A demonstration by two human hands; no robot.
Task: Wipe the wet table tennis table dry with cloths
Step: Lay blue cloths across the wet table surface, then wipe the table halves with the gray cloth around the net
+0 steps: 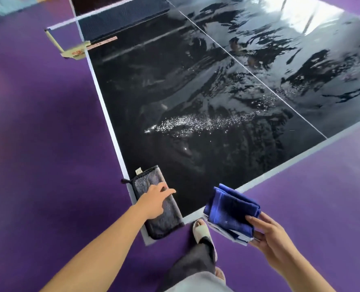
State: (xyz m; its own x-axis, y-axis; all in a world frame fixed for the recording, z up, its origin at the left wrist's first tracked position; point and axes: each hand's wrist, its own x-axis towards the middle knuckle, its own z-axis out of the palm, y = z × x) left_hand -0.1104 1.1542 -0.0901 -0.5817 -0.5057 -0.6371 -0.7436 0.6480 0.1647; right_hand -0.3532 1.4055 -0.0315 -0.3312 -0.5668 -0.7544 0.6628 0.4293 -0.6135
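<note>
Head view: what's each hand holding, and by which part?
Right hand pinches the blue cloth at its near edge. Left hand lies flat on the grey cloth at the table corner, gripping nothing.

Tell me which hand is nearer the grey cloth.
Left. The left hand rests on the grey cloth; the right hand is off to its right, holding the blue cloth.

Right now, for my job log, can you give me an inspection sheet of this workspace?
Surface: table black, wet, droplets and streaks across it.
Job's things: grey cloth folded on the near left corner; blue cloth folded, held at the near edge.
Clutter: nothing seen.
Hands: left hand flat on grey cloth; right hand grips blue cloth.
Cables: nothing seen.
Surroundings: purple floor; net at the far end; slippered foot by the corner.
</note>
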